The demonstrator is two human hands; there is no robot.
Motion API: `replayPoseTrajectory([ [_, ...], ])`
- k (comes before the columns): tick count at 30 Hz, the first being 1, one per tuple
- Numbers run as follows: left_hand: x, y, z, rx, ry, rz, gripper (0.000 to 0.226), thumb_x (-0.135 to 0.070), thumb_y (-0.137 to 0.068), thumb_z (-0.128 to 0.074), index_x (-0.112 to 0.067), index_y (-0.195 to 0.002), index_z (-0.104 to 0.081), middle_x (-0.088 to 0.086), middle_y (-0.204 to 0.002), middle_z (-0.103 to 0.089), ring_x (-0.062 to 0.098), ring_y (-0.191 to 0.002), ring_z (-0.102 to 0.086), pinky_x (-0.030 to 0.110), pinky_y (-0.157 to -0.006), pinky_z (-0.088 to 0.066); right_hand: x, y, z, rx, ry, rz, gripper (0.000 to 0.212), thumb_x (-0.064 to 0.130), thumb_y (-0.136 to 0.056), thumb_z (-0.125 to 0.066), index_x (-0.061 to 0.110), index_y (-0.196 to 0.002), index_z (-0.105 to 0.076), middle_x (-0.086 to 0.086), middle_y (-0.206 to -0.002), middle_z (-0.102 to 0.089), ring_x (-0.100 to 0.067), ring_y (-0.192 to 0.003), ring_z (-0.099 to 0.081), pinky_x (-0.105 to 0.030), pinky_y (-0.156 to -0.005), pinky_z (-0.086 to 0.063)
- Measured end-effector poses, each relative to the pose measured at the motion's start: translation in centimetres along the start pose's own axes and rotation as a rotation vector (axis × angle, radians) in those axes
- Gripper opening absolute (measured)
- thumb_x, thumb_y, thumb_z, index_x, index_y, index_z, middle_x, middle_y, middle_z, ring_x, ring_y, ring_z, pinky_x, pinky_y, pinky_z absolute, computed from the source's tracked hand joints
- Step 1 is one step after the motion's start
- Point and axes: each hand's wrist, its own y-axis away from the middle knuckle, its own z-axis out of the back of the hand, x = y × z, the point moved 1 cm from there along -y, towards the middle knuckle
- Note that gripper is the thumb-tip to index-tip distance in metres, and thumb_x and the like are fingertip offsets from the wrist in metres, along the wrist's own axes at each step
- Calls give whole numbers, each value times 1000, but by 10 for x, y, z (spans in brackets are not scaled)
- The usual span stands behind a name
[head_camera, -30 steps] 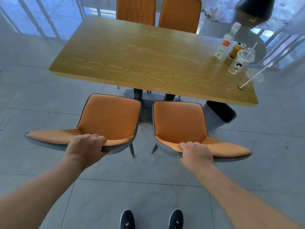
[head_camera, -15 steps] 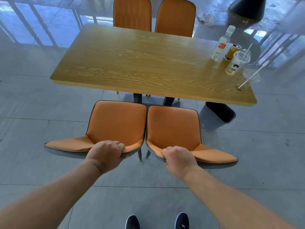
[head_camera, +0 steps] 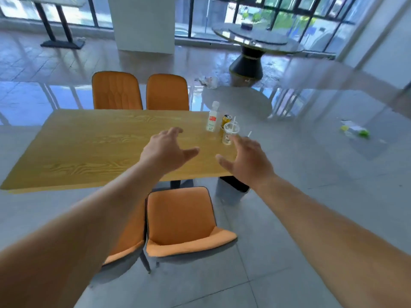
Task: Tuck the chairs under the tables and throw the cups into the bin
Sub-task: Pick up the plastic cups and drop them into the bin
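Note:
Two orange chairs stand side by side at the near edge of the wooden table [head_camera: 89, 147]; the right chair [head_camera: 182, 221] shows fully, the left chair [head_camera: 124, 247] is mostly hidden by my left arm. Both hands are raised over the table's right part, holding nothing. My left hand [head_camera: 165, 150] and my right hand [head_camera: 246, 157] have their fingers spread. A clear plastic cup [head_camera: 230, 133] with a straw stands just beyond my right fingertips. A second cup is hidden behind my right hand; only its straw tip shows. The grey bin [head_camera: 229, 192] sits on the floor under the table's right end.
A white bottle [head_camera: 212, 120] and a yellow can [head_camera: 226, 120] stand beside the cup. Two more orange chairs [head_camera: 142, 92] are at the table's far side. A round table [head_camera: 255, 43] stands at the back right. Litter [head_camera: 353, 131] lies on the floor to the right.
Both hands have let go of the chair backs and risen, open, over the table toward the cups. The view has tilted up to show the room.

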Motion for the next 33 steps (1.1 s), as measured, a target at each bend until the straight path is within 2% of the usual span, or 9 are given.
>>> replayPoseTrajectory([
  [3,-105,-25,12,-95,-19,-184,94,-84,-76,-63,-31,-150,-41,2,-153,-50,29,-138,-45,47,-106,-43,-47,-7,85,-144,55,23,83,70,-81,-66,19,-144,-50,-11,-136,-60,-37,-124,-51,-49,-99,-46],
  [7,-231,-44,-18,-137,-24,-336,92,-81,-77,-64,-34,-151,-39,-2,-155,-47,27,-139,-44,44,-105,-43,-143,0,169,-251,123,13,87,74,-81,-62,20,-148,-46,-10,-140,-58,-36,-127,-50,-51,-103,-45],
  [12,-332,-61,-88,-148,-35,-333,91,-85,-74,-60,-39,-149,-38,-7,-155,-45,25,-138,-44,46,-103,-45,-298,11,242,-319,121,-60,88,74,-81,-61,22,-149,-44,-8,-140,-55,-37,-125,-49,-52,-100,-45],
  [17,-393,-95,-136,-165,-82,-257,93,-82,-78,-60,-31,-152,-36,-2,-156,-43,27,-140,-41,48,-108,-45,-409,-5,275,-233,114,-112,90,72,-80,-62,20,-151,-43,-11,-143,-54,-39,-127,-47,-52,-102,-44],
  [20,-419,-118,-158,-179,-119,-244,93,-82,-78,-60,-31,-152,-37,-1,-155,-45,27,-138,-43,44,-107,-44,-439,-37,276,-181,87,-75,88,75,-80,-60,22,-149,-45,-9,-142,-55,-37,-126,-48,-50,-100,-45],
  [24,-422,-153,-178,-195,-153,-179,91,-80,-79,-59,-30,-152,-39,-1,-154,-47,27,-136,-45,44,-106,-45,-447,-97,250,-68,73,74,84,75,-82,-58,23,-147,-47,-5,-141,-56,-30,-128,-49,-46,-102,-44],
  [29,-387,-208,-212,-201,-125,-29,90,-83,-78,-59,-33,-150,-38,-2,-151,-50,25,-131,-49,42,-99,-47,-441,-175,192,107,94,328,74,69,-87,-61,26,-147,-49,2,-142,-59,-21,-129,-52,-38,-101,-45],
  [33,-349,-265,-244,-207,-56,111,94,-90,-77,-53,-34,-150,-38,-3,-152,-50,23,-134,-48,43,-103,-46,-445,-249,155,191,37,430,75,76,-84,-56,31,-143,-53,8,-139,-62,-14,-126,-54,-32,-99,-45],
])
